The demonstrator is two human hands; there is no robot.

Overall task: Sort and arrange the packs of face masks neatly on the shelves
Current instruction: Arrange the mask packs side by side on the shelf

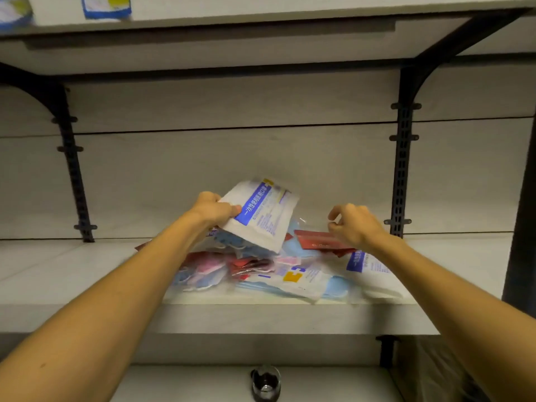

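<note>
Head view: left hand [213,210], grip closed on white mask pack [261,216] with blue label, held tilted above the heap. Right hand [355,224], fingers loosely curled, holding nothing, over red pack [317,240]. Heap of mask packs [290,274] on middle shelf [72,265]. Two packs [106,7] on upper shelf.

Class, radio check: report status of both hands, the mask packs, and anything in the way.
Left hand grips white-and-blue mask pack, lifted over pile. Right hand loosely curled, empty, above red pack. Pile unsorted on middle shelf. Nothing blocking.
</note>
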